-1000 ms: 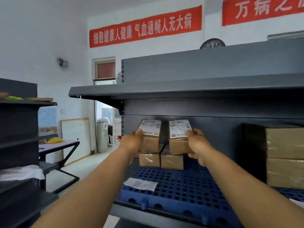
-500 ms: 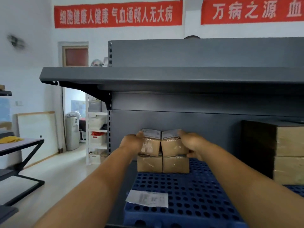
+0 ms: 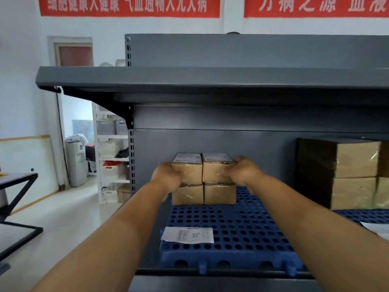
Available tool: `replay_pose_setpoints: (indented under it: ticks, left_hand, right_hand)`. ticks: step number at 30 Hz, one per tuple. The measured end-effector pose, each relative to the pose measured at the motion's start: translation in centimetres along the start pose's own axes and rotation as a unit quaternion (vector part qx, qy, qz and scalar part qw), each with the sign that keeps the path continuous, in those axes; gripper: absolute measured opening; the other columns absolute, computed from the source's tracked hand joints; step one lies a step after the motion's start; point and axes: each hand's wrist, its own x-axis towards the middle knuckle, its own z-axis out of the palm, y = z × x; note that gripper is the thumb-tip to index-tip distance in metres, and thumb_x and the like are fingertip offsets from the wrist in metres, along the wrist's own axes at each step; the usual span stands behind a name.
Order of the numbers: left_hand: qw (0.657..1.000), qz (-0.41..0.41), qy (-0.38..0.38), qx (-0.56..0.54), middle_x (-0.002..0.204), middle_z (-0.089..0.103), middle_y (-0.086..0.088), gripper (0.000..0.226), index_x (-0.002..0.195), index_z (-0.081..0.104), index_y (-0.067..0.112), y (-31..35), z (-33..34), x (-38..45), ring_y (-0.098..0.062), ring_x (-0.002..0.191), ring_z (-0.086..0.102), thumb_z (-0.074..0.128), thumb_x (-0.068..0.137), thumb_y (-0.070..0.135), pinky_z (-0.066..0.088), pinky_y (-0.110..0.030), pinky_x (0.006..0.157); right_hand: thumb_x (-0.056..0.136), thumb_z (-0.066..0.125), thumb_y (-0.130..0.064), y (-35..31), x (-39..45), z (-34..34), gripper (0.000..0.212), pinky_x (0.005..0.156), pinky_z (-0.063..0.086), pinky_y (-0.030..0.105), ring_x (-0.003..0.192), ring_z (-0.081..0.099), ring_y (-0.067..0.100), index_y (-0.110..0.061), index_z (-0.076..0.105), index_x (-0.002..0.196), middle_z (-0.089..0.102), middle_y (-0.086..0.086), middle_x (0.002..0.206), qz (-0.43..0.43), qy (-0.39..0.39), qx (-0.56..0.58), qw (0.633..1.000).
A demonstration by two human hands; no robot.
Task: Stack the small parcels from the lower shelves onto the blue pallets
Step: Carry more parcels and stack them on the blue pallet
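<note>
Left hand (image 3: 168, 175) grips top-left parcel (image 3: 190, 169), right hand (image 3: 242, 170) top-right parcel (image 3: 216, 168); both sit on lower parcels (image 3: 203, 194), far on pallet (image 3: 242, 232).

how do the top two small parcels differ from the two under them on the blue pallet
The top two parcels show white labels on their upper faces; the bottom two parcels show none. The top pair is gripped, left hand and right hand at its outer sides; the bottom pair is untouched and rests directly on the blue pallet. All look like same-sized brown boxes under clear wrap.
</note>
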Motion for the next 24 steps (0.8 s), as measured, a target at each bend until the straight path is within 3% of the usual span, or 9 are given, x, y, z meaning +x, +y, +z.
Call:
replay_pose_setpoints:
  ticks: [4, 7, 9, 11, 15, 17, 20, 24]
  left_hand:
    - [0.999, 0.016, 0.002, 0.031, 0.113, 0.066, -0.013, 0.02, 0.106, 0.058, 0.011, 0.0, 0.3, -1.0, -0.027, 0.099, 0.062, 0.063, 0.088, 0.018, 0.052, -0.041, 0.091]
    - [0.997, 0.015, 0.014, 0.08, 0.127, 0.055, -0.016, 0.056, 0.134, 0.037, 0.007, 0.4, 0.6, -2.3, -0.031, 0.11, 0.057, 0.064, 0.086, 0.019, 0.05, -0.038, 0.09]
    - [0.993, 0.038, 0.046, 0.104, 0.143, 0.037, -0.017, 0.074, 0.146, 0.022, 0.007, 0.9, 1.0, -3.5, -0.033, 0.127, 0.044, 0.064, 0.085, 0.018, 0.042, -0.041, 0.103]
    - [0.988, 0.084, 0.061, 0.112, 0.151, 0.023, -0.014, 0.081, 0.15, 0.014, 0.007, 1.5, 1.7, -5.3, -0.03, 0.139, 0.028, 0.063, 0.086, 0.019, 0.029, -0.038, 0.114]
    - [0.979, 0.145, 0.067, 0.127, 0.157, 0.013, -0.01, 0.084, 0.151, 0.01, 0.007, 2.9, 3.9, -10.3, -0.024, 0.144, 0.015, 0.062, 0.088, 0.027, 0.017, -0.033, 0.118]
    - [0.98, 0.144, 0.04, 0.128, 0.159, 0.008, -0.008, 0.085, 0.152, 0.007, 0.011, 3.5, 5.4, -13.2, -0.025, 0.145, 0.012, 0.06, 0.089, 0.03, 0.019, -0.036, 0.118]
    - [0.976, 0.166, -0.021, 0.139, 0.161, 0.005, -0.006, 0.085, 0.153, 0.005, 0.013, 4.3, 8.6, -17.8, -0.022, 0.147, 0.009, 0.059, 0.091, 0.031, 0.013, -0.03, 0.117]
    - [0.969, 0.194, -0.083, 0.128, 0.161, 0.005, -0.001, 0.082, 0.153, 0.005, 0.017, 5.8, 14.1, -23.9, -0.017, 0.148, 0.004, 0.059, 0.092, 0.03, 0.01, -0.029, 0.117]
  right_hand:
    - [0.087, 0.067, -0.023, 0.4, -1.2, 0.2, 0.051, 0.088, 0.047, 0.028, 0.113, 0.057, 0.024, -0.006, 0.049, 0.131, 0.058, 0.01, 0.128, 0.007, 0.008, 0.009, 1.0]
    - [0.089, 0.065, -0.026, 0.8, -2.3, -0.1, 0.06, 0.094, 0.042, 0.029, 0.122, 0.051, 0.026, -0.002, 0.04, 0.138, 0.051, 0.013, 0.137, 0.004, 0.011, 0.001, 1.0]
    - [0.091, 0.062, -0.029, 1.3, -3.3, -0.7, 0.065, 0.095, 0.04, 0.028, 0.127, 0.047, 0.026, -0.001, 0.033, 0.142, 0.046, 0.013, 0.142, -0.003, 0.014, -0.011, 1.0]
    - [0.091, 0.062, -0.029, 2.0, -4.4, -1.4, 0.065, 0.091, 0.039, 0.025, 0.127, 0.047, 0.025, -0.005, 0.032, 0.143, 0.045, 0.01, 0.143, -0.011, 0.019, -0.022, 1.0]
    - [0.09, 0.063, -0.028, 4.5, -7.2, -3.6, 0.062, 0.093, 0.037, 0.023, 0.125, 0.048, 0.022, -0.011, 0.034, 0.142, 0.046, 0.006, 0.143, -0.038, 0.038, -0.025, 0.998]
    - [0.091, 0.062, -0.03, 6.0, -8.9, -5.1, 0.07, 0.1, 0.035, 0.024, 0.133, 0.041, 0.023, -0.011, 0.026, 0.147, 0.036, 0.005, 0.15, -0.038, 0.042, -0.035, 0.998]
    - [0.089, 0.063, -0.035, 9.0, -11.8, -7.4, 0.08, 0.109, 0.032, 0.03, 0.139, 0.034, 0.022, -0.016, 0.016, 0.152, 0.027, 0.002, 0.156, -0.035, 0.049, -0.051, 0.997]
    - [0.09, 0.061, -0.032, 13.7, -16.8, -11.5, 0.08, 0.11, 0.029, 0.032, 0.142, 0.028, 0.022, -0.015, 0.014, 0.153, 0.023, 0.003, 0.158, -0.036, 0.061, -0.089, 0.994]
